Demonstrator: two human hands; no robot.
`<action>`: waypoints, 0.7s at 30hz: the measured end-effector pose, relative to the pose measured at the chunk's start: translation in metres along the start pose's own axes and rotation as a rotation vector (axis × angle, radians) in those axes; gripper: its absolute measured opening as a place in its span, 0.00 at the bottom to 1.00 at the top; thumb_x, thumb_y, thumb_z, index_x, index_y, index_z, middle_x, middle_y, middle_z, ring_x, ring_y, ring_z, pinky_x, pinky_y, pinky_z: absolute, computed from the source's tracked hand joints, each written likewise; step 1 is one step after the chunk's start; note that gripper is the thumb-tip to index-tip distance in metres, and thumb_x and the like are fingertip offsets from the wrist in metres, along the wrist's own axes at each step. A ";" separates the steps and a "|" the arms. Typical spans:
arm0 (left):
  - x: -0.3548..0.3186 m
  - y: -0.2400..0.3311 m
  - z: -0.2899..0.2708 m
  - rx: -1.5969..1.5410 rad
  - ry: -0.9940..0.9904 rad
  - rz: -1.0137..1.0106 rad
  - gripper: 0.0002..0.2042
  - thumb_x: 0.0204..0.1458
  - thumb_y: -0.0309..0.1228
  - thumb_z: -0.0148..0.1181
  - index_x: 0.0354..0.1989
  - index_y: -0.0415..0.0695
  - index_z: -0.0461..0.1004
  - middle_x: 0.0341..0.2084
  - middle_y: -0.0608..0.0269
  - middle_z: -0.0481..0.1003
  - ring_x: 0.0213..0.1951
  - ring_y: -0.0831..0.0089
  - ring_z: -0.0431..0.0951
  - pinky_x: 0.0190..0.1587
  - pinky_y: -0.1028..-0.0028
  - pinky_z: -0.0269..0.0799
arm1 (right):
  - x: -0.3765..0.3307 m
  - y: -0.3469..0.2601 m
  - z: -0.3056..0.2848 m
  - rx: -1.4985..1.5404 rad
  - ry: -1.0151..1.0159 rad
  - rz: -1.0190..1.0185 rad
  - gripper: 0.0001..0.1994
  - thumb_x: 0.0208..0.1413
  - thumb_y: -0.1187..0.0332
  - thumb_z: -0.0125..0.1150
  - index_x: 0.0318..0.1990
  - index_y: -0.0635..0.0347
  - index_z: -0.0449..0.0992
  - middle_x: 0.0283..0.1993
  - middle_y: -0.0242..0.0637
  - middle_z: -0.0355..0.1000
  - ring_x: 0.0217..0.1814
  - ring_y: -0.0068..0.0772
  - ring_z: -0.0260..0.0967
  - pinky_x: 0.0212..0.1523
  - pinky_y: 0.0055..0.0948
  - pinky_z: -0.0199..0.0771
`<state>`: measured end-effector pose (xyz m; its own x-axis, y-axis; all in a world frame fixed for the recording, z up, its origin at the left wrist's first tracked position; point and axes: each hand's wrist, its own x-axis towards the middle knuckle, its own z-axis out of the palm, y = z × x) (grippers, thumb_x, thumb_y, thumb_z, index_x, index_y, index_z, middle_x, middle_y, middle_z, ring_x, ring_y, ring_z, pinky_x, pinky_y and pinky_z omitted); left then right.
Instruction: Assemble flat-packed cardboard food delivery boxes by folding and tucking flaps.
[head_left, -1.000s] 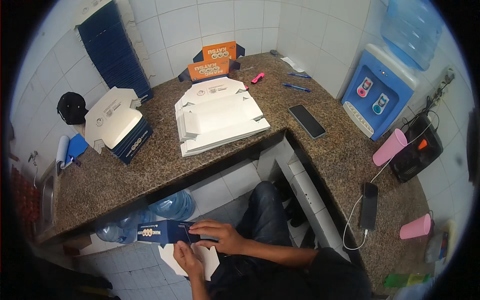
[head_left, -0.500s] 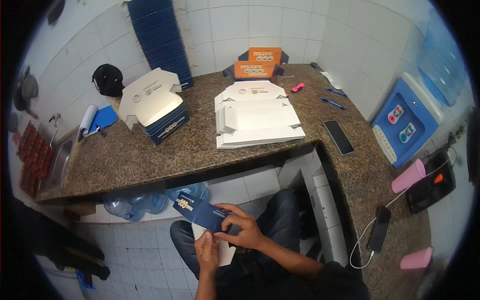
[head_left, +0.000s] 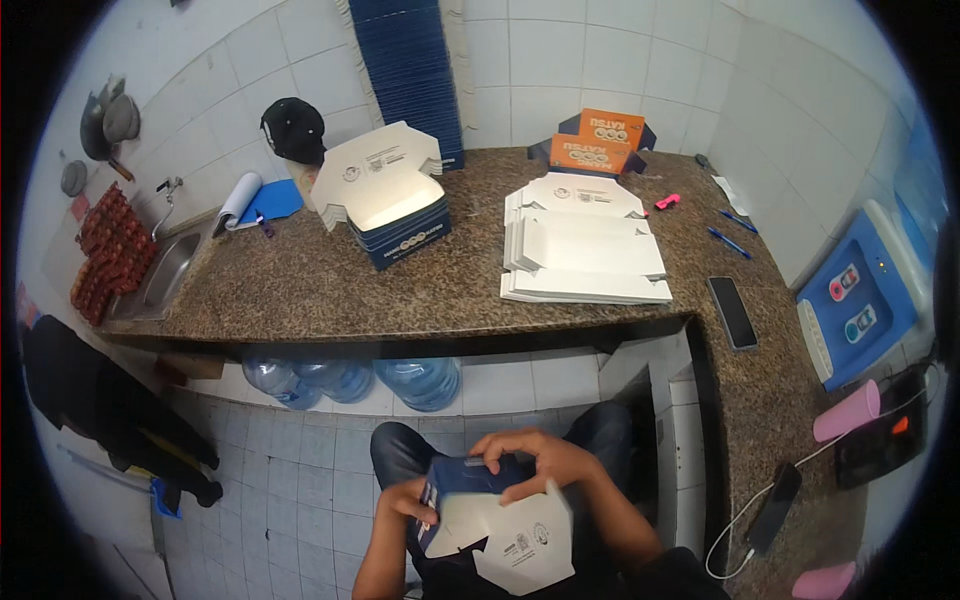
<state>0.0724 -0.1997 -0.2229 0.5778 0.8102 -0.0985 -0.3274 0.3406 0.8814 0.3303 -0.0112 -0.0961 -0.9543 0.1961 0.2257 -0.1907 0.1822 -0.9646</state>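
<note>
Over my lap is a partly folded cardboard food box (head_left: pixel 530 545), navy blue outside and white inside. Its printed white lid flap spreads open toward me. At the box's left wall, my left hand (head_left: pixel 408 500) grips with the fingers closed round the edge. My right hand (head_left: pixel 548 462) pinches the far blue wall, thumb on the inside and fingers outside. On the counter beyond stand nested, formed boxes (head_left: pixel 405 225) with lids open. A pile of flat white box blanks (head_left: pixel 590 245) lies to their right.
The granite counter (head_left: pixel 300 300) also carries two orange-and-navy cartons (head_left: pixel 590 153), a phone (head_left: pixel 733 312), pens (head_left: pixel 730 243) and a black cap (head_left: pixel 293 130). A blue water dispenser (head_left: pixel 860 300) stands right. Water jugs (head_left: pixel 418 384) sit underneath. Someone in dark clothes (head_left: pixel 110 400) is at left.
The box has turned and opened up, so its white inside and lid flap now show. My hands have shifted to its left and far walls. The view has swung left.
</note>
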 end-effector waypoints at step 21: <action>0.004 -0.067 0.019 -0.599 0.178 0.739 0.37 0.43 0.41 0.67 0.62 0.35 0.66 0.55 0.47 0.74 0.52 0.54 0.78 0.58 0.56 0.72 | -0.030 0.078 0.027 0.599 0.438 0.372 0.26 0.56 0.71 0.68 0.61 0.64 0.67 0.54 0.36 0.74 0.52 0.26 0.71 0.53 0.26 0.70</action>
<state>0.1106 -0.2284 -0.2735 -0.0330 0.9612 0.2738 -0.9181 -0.1374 0.3718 0.3375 -0.0285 -0.1821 -0.8266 0.5225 -0.2092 -0.0890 -0.4883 -0.8681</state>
